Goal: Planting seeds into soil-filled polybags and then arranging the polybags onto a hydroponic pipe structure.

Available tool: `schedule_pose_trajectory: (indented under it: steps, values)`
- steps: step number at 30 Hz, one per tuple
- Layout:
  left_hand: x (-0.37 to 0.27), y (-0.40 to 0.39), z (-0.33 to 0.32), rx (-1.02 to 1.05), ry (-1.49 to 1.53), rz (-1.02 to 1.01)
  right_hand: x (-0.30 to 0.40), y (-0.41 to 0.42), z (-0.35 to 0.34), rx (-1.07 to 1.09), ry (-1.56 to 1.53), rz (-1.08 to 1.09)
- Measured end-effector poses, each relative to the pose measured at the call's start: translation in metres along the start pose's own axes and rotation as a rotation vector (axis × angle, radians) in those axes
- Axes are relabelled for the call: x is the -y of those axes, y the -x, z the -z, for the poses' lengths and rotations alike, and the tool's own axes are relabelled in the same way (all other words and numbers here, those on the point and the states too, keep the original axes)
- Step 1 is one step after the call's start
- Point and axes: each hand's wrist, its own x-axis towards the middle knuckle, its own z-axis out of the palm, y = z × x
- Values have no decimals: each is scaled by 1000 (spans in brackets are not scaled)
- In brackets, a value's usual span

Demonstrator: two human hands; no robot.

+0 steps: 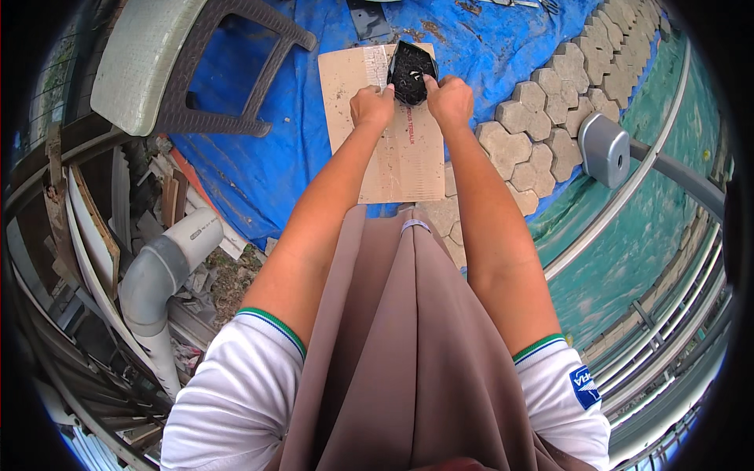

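A black plastic plant pouch (412,73) filled with dark soil and a few pale bits stands near the far end of a flat cardboard sheet (377,159). At its left side my left hand (373,105) grips the rim between thumb and fingers. On the other side my right hand (450,100) pinches the rim, its thumb beside the soil. Crumbs of soil lie scattered over the cardboard.
A blue tarpaulin (235,171) lies under the cardboard. A plastic stool (177,70) is at the upper left, a PVC pipe elbow (154,277) at the left. Hexagonal paving blocks (506,150) line the right. A dark flat piece (369,19) and scissors (549,6) lie beyond.
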Motion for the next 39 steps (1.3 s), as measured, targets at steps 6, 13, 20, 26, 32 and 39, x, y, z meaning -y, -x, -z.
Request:
schedule_pose_trajectory:
  steps: [6, 13, 20, 26, 32, 39]
  values:
    - [5, -13, -15, -18, 100, -48, -6, -3, -16, -39, -7, 61]
    - [2, 24, 7, -209, 54, -204, -7, 30, 0, -60, -121, 131]
    - [-4, 71, 82, -217, 25, -228, 39, 82, 54, -74, -159, 178]
    - [-16, 135, 177, -244, 69, -256, 91, 139, 118, -86, -203, 272]
    - [-37, 208, 297, -275, 40, -359, 144, 220, 187, -164, -248, 423]
    - [-94, 318, 491, -374, 6, -446, 277, 332, 334, -224, -275, 574]
